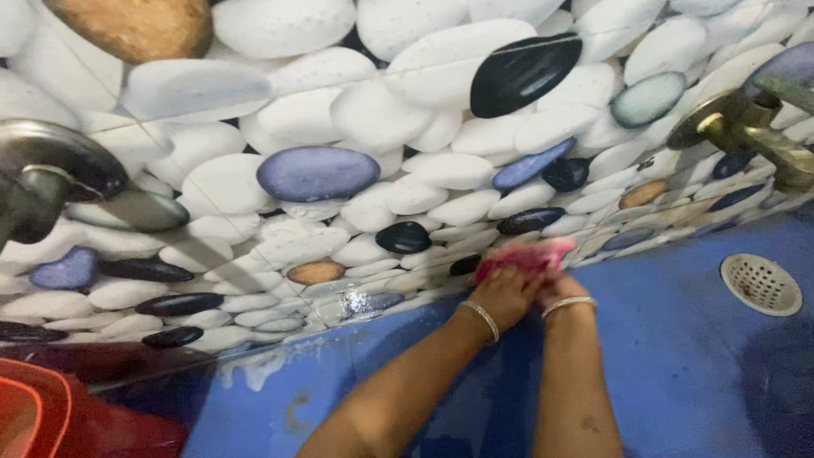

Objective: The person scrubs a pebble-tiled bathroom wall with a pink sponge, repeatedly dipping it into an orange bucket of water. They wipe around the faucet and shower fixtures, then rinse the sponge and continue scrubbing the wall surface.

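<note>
Left hand (506,293), right hand (555,288) both clamped on pink cloth (526,254), pressed to wall base (407,280); suds left of hands, scrubbing seemingly unfinished.

place: bathroom | evidence: pebble-print wall tiles (373,127); brass tap (755,127); floor drain (761,284); blue floor (678,356)

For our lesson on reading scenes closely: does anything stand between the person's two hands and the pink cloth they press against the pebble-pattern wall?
Nothing visible does. The left hand and right hand both already touch the pink cloth, pressing it against the pebble-pattern wall just above the blue floor.
</note>
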